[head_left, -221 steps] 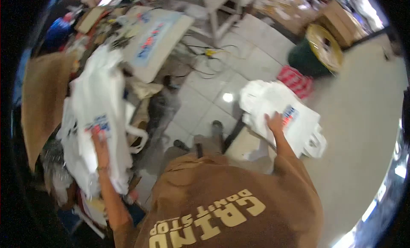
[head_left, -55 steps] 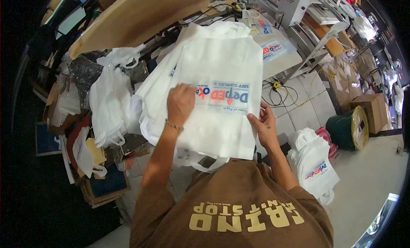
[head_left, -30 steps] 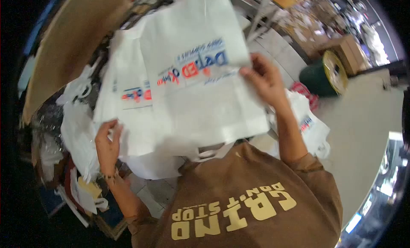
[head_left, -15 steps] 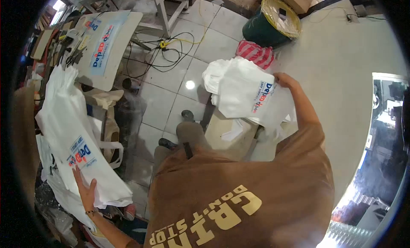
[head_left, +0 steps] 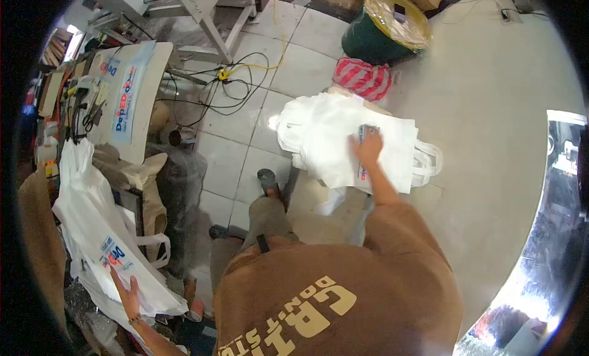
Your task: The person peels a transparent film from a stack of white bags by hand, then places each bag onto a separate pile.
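Observation:
My left hand (head_left: 127,296) lies with spread fingers on a pile of white cloth bags (head_left: 98,206) at the left, just below the blue and red print. On the right, another stack of white bags (head_left: 325,132) rests on a low support, its handles sticking out at both ends. My right hand (head_left: 369,147) is laid on the top bag of that stack, partly covering its print. Its fingers look outstretched, slightly smeared by motion, and grip nothing.
A printing board (head_left: 156,80) with a printed sheet stands at the upper left. Black and yellow cables (head_left: 224,75) lie on the tiled floor (head_left: 236,126). Behind the right stack are a red-and-white striped bag (head_left: 362,80) and a green bin (head_left: 374,37).
My right hand has let go of the bag's right edge and moved left onto its print. The bag now lies flatter on the stack. My left hand stays on the left pile.

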Motion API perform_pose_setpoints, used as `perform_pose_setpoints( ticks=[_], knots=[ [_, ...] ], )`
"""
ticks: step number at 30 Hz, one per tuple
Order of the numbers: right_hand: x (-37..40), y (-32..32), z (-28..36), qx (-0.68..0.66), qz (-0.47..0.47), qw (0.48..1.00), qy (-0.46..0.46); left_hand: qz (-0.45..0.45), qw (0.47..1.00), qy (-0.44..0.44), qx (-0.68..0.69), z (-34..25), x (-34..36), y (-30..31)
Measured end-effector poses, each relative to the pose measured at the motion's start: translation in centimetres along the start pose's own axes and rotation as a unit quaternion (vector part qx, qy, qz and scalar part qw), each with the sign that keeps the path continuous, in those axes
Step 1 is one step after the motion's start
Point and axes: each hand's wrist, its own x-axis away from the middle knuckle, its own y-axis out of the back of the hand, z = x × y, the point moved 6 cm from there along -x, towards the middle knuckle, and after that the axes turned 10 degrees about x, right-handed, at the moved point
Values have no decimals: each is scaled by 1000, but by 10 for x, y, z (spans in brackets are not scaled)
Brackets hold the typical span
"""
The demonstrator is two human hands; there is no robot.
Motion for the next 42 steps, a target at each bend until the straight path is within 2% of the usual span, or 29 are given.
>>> perform_pose_setpoints(
  ticks=[1,3,5,6,8,11,13,14,15,16,18,19,20,21,23,25,27,28,29,30,31,32,33,34,35,37,39,41,42],
  knots=[
    [30,-6,22,10,39,999,-32,4,1000,-3,3,3,0,-6],
    [68,-50,39,-50,196,975,-89,-34,998,-9,44,10,4,-9],
    [79,-80,45,-129,222,950,-179,-36,998,-16,46,14,3,-12],
    [76,-85,51,-130,221,950,-180,-39,998,-20,49,15,2,-13],
    [69,-90,56,-168,209,929,-256,-39,998,-22,44,14,3,-14],
    [54,-103,55,-162,195,921,-294,-45,998,-31,36,22,-1,-15],
    [37,-127,35,-166,144,932,-288,-61,997,-32,31,26,-1,-17],
    [35,-128,33,-180,132,923,-313,-57,998,-24,-15,18,2,-20],
    [39,-93,47,-189,130,915,-332,-58,996,-10,-61,10,8,-22],
    [38,-70,59,-174,84,928,-319,-75,995,1,-59,4,10,-26],
    [36,-40,97,-76,-138,976,-152,-109,990,53,-68,-30,17,-32],
    [52,-16,141,-98,-130,979,-126,-135,987,36,-77,-42,20,-36],
    [72,33,189,-292,-10,955,-56,-146,979,104,-98,-52,19,-39],
    [97,66,237,-462,116,879,16,-142,980,101,-93,-62,24,-40],
    [159,81,331,-574,338,740,99,-106,984,104,-103,-79,32,-29],
    [241,160,412,-591,412,647,250,-136,983,74,-102,-68,37,-10],
    [303,208,468,-591,425,612,309,-151,980,-113,-57,-67,37,10],
    [325,215,494,-584,425,614,318,-173,973,-144,-49,-55,31,24],
    [340,224,510,-573,368,643,348,-183,972,-141,-44,-37,24,33],
    [353,233,523,-561,309,669,377,-179,966,-186,5,-21,16,41],
    [363,236,531,-559,306,667,385,-175,955,-232,52,-9,6,49],
    [369,239,529,-572,261,679,379,-227,937,-261,42,-1,0,59],
    [375,241,526,-582,216,690,371,-232,936,-260,45,2,-10,64],
    [385,242,526,-592,263,691,321,-256,928,-250,102,7,-20,72],
    [389,242,524,-589,263,692,323,-275,918,-238,158,9,-29,79],
    [402,231,521,-590,272,705,284,-240,931,-246,121,10,-41,91],
    [408,226,520,-574,248,731,275,-145,969,-198,32,-1,-48,96],
    [410,230,520,-604,214,715,278,-144,968,-200,34,2,-59,98],
    [412,235,520,-606,198,722,268,-197,951,-233,53,6,-65,97]
  ],
)
